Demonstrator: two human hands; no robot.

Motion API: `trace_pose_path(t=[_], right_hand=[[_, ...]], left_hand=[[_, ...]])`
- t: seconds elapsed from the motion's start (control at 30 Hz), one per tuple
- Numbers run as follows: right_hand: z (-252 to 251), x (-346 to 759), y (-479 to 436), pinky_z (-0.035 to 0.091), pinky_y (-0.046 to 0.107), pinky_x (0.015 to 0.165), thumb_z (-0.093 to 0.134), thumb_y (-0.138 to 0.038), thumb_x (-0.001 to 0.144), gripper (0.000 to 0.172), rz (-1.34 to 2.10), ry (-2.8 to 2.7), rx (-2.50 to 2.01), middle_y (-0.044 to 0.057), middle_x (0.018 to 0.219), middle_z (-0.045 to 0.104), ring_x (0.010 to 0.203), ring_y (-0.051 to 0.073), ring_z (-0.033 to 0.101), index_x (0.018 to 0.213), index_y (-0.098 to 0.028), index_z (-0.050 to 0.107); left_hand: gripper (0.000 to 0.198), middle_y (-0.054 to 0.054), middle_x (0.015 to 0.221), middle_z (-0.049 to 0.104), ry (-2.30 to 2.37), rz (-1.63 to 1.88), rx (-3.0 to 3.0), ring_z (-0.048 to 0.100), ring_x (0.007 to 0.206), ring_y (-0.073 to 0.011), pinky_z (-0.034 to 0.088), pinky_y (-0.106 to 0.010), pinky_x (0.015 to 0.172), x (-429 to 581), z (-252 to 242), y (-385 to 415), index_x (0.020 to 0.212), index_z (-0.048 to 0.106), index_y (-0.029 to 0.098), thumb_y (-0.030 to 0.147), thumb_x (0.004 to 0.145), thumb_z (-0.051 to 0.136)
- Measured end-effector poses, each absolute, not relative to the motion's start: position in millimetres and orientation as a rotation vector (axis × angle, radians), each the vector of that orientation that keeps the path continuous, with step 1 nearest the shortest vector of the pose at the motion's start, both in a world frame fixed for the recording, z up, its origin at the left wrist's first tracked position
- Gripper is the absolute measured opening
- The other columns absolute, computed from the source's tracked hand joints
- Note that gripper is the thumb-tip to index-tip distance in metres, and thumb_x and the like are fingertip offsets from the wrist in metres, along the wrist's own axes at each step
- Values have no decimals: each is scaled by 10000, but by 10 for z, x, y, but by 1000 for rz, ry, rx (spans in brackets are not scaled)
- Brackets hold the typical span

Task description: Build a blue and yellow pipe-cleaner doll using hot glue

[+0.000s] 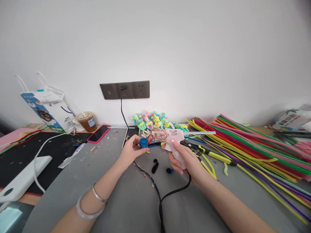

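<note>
In my right hand (183,158) is a pink hot glue gun (177,137), its fingers wrapped round the handle. A translucent glue stick (201,133) sticks out of its back end to the right, and a small light glows on its side. The gun's nozzle points left toward my left hand (132,149). Between that hand's thumb and fingers is a small blue coiled pipe-cleaner piece (143,143), held upright just above the table. Whether the nozzle touches the coil cannot be made out. Black fuzzy pieces (155,166) lie on the table between my hands.
Colourful pipe cleaners (252,145) spread over the right side, with yellow-handled pliers (216,156) beside them. Several small pipe-cleaner figures (155,120) are heaped by the wall. A pink-cased phone (98,133), a drink cup (86,122) and a paper bag (48,111) stand left. A black cord (159,194) crosses the front.
</note>
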State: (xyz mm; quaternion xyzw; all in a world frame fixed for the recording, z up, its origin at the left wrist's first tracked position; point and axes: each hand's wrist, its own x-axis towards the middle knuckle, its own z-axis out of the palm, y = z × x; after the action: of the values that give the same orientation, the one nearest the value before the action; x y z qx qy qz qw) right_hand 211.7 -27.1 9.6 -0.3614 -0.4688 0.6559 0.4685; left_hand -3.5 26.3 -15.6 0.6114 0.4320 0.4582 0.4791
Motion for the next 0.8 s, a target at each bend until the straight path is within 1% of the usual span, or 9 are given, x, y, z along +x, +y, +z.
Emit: trace_pose_path(t=[0.1, 0.33, 0.57, 0.7, 0.8], right_hand=[[93, 2119, -271, 202, 219, 397, 537, -641, 884, 502, 1616, -1161, -874, -106, 452, 376, 327, 47, 293, 972, -149, 583], [94, 2109, -292, 204, 221, 382, 556, -674, 851, 550, 1636, -1191, -888, -107, 444, 368, 317, 53, 294, 963, -137, 596], [68, 2106, -290, 190, 226, 374, 530, -663, 873, 523, 1658, -1249, -896, -101, 461, 379, 319, 53, 279, 944, -148, 583], [67, 2098, -301, 205, 229, 379, 539, -659, 871, 515, 1664, -1274, -902, -102, 456, 377, 325, 57, 288, 931, -149, 583], [69, 2098, -308, 211, 228, 377, 550, -666, 861, 522, 1658, -1286, -904, -105, 454, 373, 324, 59, 294, 930, -149, 581]], left_hand=[[397, 39, 747, 531, 1054, 1136, 1516, 502, 685, -120, 445, -238, 641, -43, -172, 270, 767, 512, 188, 352, 629, 846], [307, -15, 858, 611, 1032, 1231, 1598, 581, 824, -167, 486, -266, 704, -47, -185, 280, 760, 546, 188, 315, 670, 810], [304, -22, 884, 614, 1033, 1248, 1626, 587, 817, -162, 484, -258, 700, -49, -197, 293, 739, 519, 188, 285, 682, 802], [272, -31, 929, 627, 1035, 1256, 1656, 579, 806, -152, 475, -250, 689, -59, -228, 305, 762, 532, 184, 256, 704, 787], [257, -26, 916, 630, 1044, 1277, 1663, 580, 799, -143, 472, -239, 686, -59, -227, 302, 768, 544, 181, 246, 704, 784]])
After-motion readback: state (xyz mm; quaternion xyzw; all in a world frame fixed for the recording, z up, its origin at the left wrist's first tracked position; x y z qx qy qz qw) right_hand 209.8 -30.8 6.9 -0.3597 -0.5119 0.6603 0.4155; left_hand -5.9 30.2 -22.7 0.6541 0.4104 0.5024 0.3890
